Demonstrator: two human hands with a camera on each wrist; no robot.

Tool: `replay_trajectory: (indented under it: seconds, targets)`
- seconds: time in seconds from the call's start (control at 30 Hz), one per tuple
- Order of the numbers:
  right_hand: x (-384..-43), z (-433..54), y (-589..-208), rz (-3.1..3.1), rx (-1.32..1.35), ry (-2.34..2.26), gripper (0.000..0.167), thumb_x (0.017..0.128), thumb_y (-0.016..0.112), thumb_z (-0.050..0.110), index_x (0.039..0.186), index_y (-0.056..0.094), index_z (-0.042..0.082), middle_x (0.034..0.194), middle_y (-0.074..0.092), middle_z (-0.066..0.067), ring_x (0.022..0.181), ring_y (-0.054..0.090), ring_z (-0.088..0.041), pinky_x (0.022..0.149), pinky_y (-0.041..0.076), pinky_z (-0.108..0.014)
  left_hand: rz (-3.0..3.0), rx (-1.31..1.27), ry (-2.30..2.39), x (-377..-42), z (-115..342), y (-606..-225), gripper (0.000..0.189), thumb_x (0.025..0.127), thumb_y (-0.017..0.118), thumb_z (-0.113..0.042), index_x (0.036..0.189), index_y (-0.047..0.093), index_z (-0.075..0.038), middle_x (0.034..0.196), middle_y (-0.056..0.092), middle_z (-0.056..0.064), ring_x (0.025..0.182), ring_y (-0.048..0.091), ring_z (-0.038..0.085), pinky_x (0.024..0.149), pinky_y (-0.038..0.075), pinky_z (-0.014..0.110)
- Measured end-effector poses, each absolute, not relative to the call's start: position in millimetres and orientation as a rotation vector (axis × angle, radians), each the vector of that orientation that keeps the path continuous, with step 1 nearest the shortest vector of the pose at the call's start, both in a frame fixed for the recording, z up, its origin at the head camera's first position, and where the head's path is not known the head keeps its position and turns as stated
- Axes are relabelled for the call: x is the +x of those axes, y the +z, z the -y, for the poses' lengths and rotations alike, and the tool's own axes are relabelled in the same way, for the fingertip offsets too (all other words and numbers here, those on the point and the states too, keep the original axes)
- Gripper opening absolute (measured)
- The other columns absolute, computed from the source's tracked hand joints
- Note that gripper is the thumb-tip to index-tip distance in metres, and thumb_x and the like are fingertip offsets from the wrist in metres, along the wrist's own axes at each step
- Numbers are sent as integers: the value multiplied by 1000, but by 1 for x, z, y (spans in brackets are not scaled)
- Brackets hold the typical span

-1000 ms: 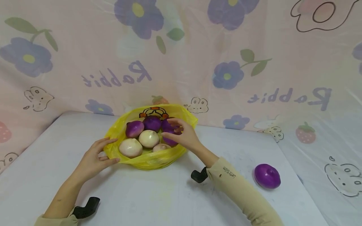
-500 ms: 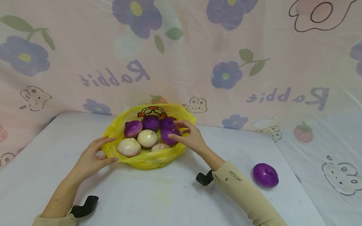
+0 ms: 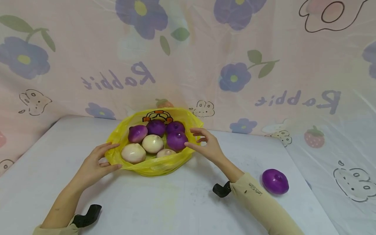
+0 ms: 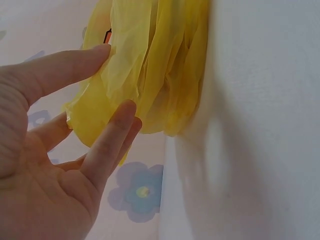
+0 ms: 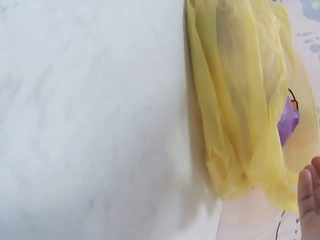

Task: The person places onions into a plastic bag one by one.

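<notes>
A yellow plastic bag (image 3: 155, 168) stands with its mouth spread, several purple onions (image 3: 177, 140) and three white onions (image 3: 133, 153) inside it. My left hand (image 3: 93, 164) holds the bag's left rim, fingers at the edge and thumb toward the front; in the left wrist view the thumb (image 4: 65, 70) rests on the yellow plastic. Just off the bag's right edge is my right hand (image 3: 209, 147), fingers loosely bent with nothing between them. The right wrist view shows only some fingertips (image 5: 307, 190) beside the bag.
One more purple onion (image 3: 275, 181) lies by itself toward the right of the white table (image 3: 164, 209). Behind the table hangs a pink cloth (image 3: 188, 58) with flowers and rabbits. A black wrist mount (image 3: 221, 189) juts out from the right sleeve.
My right hand has come off the purple onion at the bag's right side and moved right, past the rim. My left hand stays in place, and the view has shifted slightly.
</notes>
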State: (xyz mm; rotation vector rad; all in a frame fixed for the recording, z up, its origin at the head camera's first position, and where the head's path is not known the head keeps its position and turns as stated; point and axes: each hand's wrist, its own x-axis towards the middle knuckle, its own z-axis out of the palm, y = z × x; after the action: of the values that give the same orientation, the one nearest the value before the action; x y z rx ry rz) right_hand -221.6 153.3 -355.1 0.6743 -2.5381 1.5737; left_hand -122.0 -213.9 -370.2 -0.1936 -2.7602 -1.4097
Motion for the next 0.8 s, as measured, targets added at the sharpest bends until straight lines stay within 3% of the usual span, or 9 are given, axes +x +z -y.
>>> replay_trajectory:
  seconds: [0.33, 0.4, 0.6, 0.8]
  targets:
    - [-205, -172, -332, 2507, 660, 1578, 51, 81, 75, 5, 127, 55, -5, 131, 55, -22, 118, 51, -40, 91, 48, -54, 2778, -191, -1403, -122, 215, -373, 70, 83, 76, -21, 141, 43, -1, 148, 24, 31, 119, 43, 51, 88, 53, 47]
    - [-201, -174, -327, 2504, 657, 1557, 49, 82, 74, 4, 126, 55, -6, 130, 56, -22, 117, 52, -39, 90, 50, -50, 2780, -190, -1406, -122, 215, -374, 69, 83, 75, -20, 141, 43, -1, 147, 24, 31, 119, 43, 51, 88, 54, 47]
    - [-203, -187, -334, 2499, 614, 1546, 48, 82, 75, 6, 126, 58, 2, 128, 59, -13, 117, 53, -33, 89, 51, -47, 2787, -189, -1401, -122, 217, -376, 70, 83, 76, -20, 142, 42, -1, 147, 23, 31, 119, 43, 51, 86, 55, 43]
    - [-215, -207, -355, 2511, 583, 1488, 49, 81, 77, 19, 127, 59, 14, 128, 60, -3, 115, 55, -21, 87, 52, -31, 2770, -198, -1412, -123, 217, -376, 70, 83, 76, -19, 141, 42, -1, 147, 23, 31, 119, 43, 51, 86, 55, 43]
